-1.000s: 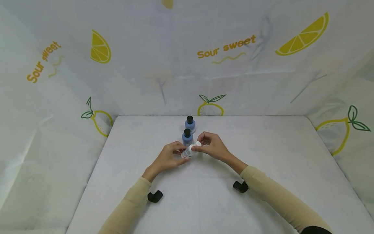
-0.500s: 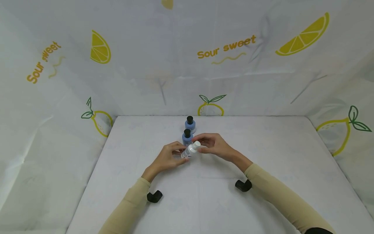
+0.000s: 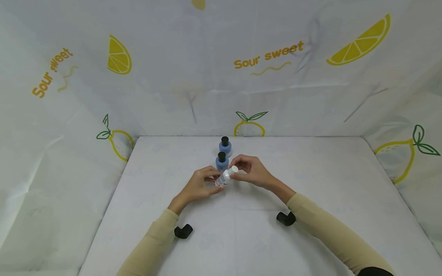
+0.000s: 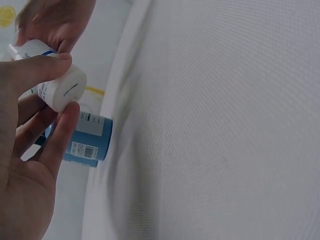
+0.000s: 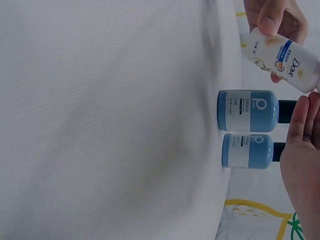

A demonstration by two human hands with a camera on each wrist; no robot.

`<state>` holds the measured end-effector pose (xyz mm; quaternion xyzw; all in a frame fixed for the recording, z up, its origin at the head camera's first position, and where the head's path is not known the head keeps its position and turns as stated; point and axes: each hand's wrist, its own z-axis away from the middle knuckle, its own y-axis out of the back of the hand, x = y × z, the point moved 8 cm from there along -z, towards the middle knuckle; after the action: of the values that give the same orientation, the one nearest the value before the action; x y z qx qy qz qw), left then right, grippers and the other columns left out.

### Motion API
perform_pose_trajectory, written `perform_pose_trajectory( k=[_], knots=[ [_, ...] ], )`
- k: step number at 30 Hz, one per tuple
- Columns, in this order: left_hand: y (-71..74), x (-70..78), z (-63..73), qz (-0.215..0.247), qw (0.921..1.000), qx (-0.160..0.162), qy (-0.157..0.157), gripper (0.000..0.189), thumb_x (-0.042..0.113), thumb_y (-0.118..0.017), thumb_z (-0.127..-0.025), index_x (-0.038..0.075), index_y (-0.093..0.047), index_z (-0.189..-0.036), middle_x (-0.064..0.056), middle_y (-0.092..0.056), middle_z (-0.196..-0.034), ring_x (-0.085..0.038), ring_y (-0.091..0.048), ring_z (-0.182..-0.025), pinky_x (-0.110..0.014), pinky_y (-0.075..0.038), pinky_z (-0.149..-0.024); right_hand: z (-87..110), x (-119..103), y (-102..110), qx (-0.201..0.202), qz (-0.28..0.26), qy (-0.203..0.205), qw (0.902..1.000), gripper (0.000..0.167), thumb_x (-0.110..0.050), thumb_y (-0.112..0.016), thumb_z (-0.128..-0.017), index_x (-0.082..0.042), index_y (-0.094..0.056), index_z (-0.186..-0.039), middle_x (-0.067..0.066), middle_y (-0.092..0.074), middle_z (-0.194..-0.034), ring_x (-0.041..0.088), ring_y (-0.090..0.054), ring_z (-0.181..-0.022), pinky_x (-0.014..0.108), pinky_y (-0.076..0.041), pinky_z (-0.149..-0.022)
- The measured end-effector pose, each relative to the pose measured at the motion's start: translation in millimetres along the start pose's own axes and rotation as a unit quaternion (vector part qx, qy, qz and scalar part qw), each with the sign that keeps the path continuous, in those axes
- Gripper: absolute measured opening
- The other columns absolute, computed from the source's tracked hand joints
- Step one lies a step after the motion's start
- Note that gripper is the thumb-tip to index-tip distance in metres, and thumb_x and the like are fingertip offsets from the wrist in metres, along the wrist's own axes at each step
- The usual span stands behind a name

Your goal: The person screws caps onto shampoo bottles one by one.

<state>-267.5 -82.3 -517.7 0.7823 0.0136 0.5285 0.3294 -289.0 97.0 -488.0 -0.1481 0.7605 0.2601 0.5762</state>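
My left hand (image 3: 198, 185) grips a small white Dove bottle (image 5: 282, 57) near its base, thumb on one side and fingers on the other. Tilted, the bottle points its white cap (image 3: 235, 169) up and to the right in the head view. At that cap, my right hand (image 3: 254, 172) has its thumb below and its fingertips above, pinching it. In the left wrist view the bottle's round base faces the camera. Just behind stand two blue bottles with black caps, a nearer blue bottle (image 3: 221, 165) and a farther blue bottle (image 3: 225, 148).
A white cloth covers the table (image 3: 235, 237), whose back edge meets a white curtain (image 3: 165, 96) printed with lemons. Black curved pieces (image 3: 286, 219) stick out by both sleeved wrists.
My right hand lets go of the cap, draws back slightly to the right, then returns its thumb and fingers to it. The left hand and the blue bottles stay put.
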Motion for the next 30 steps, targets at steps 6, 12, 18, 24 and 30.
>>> perform_pose_trajectory(
  k=[6, 12, 18, 24, 30],
  knots=[
    [0.0, 2.2, -0.2, 0.0, 1.0, 0.0, -0.002, 0.042, 0.008, -0.092, -0.086, 0.0, -0.078, -0.125, -0.01, -0.074, -0.112, -0.019, -0.071, -0.103, -0.025, -0.068, -0.093, -1.7, -1.3, -3.0, 0.017, 0.013, -0.003, 0.9998, 0.027, 0.003, -0.082, -0.091, 0.003, -0.063, -0.11, 0.004, -0.062, -0.106, 0.008, -0.063, -0.094, 0.015, -0.058, -0.088],
    [-0.7, 4.4, 0.7, 0.006, 1.0, -0.002, -0.005, 0.043, 0.007, -0.092, -0.085, -0.001, -0.077, -0.125, -0.012, -0.074, -0.114, -0.02, -0.072, -0.104, -0.024, -0.068, -0.094, -2.2, -1.1, -4.2, 0.03, 0.031, -0.015, 0.999, 0.027, 0.0, -0.083, -0.09, -0.001, -0.06, -0.105, 0.005, -0.059, -0.103, 0.008, -0.061, -0.091, 0.016, -0.056, -0.083],
    [-1.0, 4.4, 1.5, 0.005, 1.0, -0.002, -0.003, 0.044, 0.008, -0.092, -0.085, 0.0, -0.077, -0.126, -0.011, -0.074, -0.115, -0.021, -0.072, -0.105, -0.023, -0.067, -0.095, -2.0, 1.8, -4.6, 0.033, 0.038, -0.021, 0.9985, 0.028, -0.004, -0.085, -0.091, -0.003, -0.059, -0.103, 0.005, -0.058, -0.102, 0.009, -0.06, -0.09, 0.017, -0.055, -0.082],
    [-1.3, 4.1, 1.2, 0.005, 1.0, -0.001, -0.001, 0.044, 0.008, -0.092, -0.085, 0.0, -0.077, -0.126, -0.011, -0.074, -0.115, -0.021, -0.072, -0.105, -0.024, -0.067, -0.095, -0.6, 1.8, -4.4, 0.039, 0.042, -0.03, 0.9979, 0.03, -0.006, -0.086, -0.09, -0.004, -0.059, -0.103, 0.005, -0.059, -0.103, 0.009, -0.06, -0.09, 0.016, -0.055, -0.083],
    [-0.4, 5.3, 1.0, 0.002, 1.0, 0.003, -0.007, 0.043, 0.008, -0.092, -0.085, 0.0, -0.078, -0.125, -0.011, -0.074, -0.113, -0.02, -0.072, -0.104, -0.025, -0.068, -0.093, 1.4, 2.2, -2.6, 0.041, 0.043, -0.027, 0.9978, 0.031, -0.008, -0.088, -0.089, -0.003, -0.062, -0.106, 0.004, -0.061, -0.102, 0.007, -0.063, -0.089, 0.018, -0.058, -0.083]
  ],
)
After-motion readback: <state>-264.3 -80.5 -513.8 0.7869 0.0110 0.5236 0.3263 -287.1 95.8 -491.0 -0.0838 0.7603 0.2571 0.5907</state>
